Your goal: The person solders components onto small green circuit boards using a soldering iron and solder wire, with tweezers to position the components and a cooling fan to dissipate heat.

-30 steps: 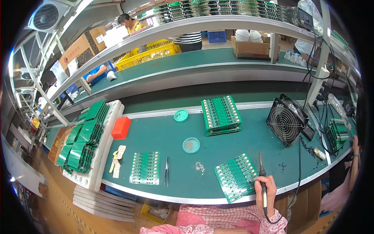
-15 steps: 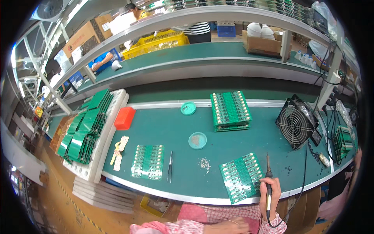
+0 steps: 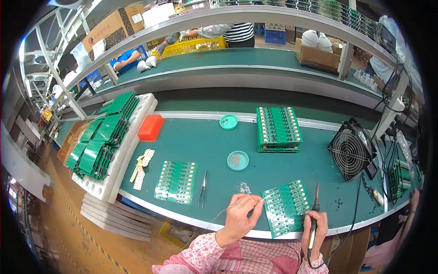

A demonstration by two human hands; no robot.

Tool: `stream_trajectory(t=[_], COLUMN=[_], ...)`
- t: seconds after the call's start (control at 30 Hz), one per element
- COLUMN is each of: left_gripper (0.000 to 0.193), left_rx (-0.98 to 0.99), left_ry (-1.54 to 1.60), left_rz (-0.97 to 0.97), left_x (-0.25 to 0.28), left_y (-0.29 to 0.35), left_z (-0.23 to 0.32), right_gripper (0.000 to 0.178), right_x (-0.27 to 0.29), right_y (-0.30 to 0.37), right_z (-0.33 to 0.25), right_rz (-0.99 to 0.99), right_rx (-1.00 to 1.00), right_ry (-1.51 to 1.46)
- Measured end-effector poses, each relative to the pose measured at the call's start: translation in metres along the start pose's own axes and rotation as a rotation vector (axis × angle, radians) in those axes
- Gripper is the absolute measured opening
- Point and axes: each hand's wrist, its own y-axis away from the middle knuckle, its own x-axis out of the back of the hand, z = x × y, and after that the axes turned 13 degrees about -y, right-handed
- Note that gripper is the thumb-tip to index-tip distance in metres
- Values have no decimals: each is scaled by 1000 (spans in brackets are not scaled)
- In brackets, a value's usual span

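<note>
A soldering iron (image 3: 315, 206) is gripped in my right hand (image 3: 317, 227), its tip pointing up and away, apart from the board. My left hand (image 3: 241, 215) pinches a thin solder wire (image 3: 221, 213), whose short end reaches the upper left edge of a green circuit board panel (image 3: 286, 208). That panel lies flat near the front edge, between my hands; my right hand is against its right side. Small loose components (image 3: 244, 187) lie scattered just beyond my left hand. Tweezers (image 3: 202, 189) rest beside a second board panel (image 3: 176, 181) on the left.
Two round turquoise dishes (image 3: 247, 160) and a stack of panels (image 3: 279, 130) stand farther back. A fan (image 3: 349, 150) is at right, near the iron's cord. At left are a red box (image 3: 151, 128) and a foam tray (image 3: 132, 150) of boards. Other people work beyond the shelf.
My left hand has risen from my lap to the board's left edge with the solder wire. My right hand keeps holding the iron. The view has shifted slightly.
</note>
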Motion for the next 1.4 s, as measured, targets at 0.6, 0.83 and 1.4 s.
stream_trajectory(t=[0.6, 0.83, 1.4], left_gripper=[5, 6, 18], left_rx=[21, 8, 204], left_ry=[14, -5, -46], left_rz=[-98, -112, -125], left_x=[-5, -7, -1], left_y=[-2, -3, 0], left_z=[-2, -3, 4], right_gripper=[15, 16, 31], right_x=[-8, -3, -3], right_y=[2, 3, 3], right_z=[8, 6, 11], right_rz=[21, -7, 49], right_rx=[127, 113, 232], right_ry=[164, 192, 169])
